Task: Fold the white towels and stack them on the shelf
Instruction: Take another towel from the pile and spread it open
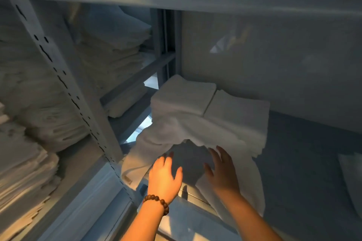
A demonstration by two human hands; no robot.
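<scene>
Two stacks of folded white towels (211, 107) sit side by side on the grey shelf (305, 152), against its back wall. A loose white towel (172, 133) drapes off the front of the stacks and hangs over the shelf edge on both sides. My left hand (164, 176), with a bead bracelet on the wrist, reaches toward it with fingers spread, fingertips near the hanging left part. My right hand (221, 170) is raised with straight fingers just below the towel's drooping front edge. Neither hand grips anything.
A perforated metal upright (64, 84) separates this bay from the left one, where tall piles of folded white linen (29, 123) fill the shelves. More linen (117, 49) is stacked behind. A white cloth corner (350, 178) lies at the right edge. Another shelf board runs overhead.
</scene>
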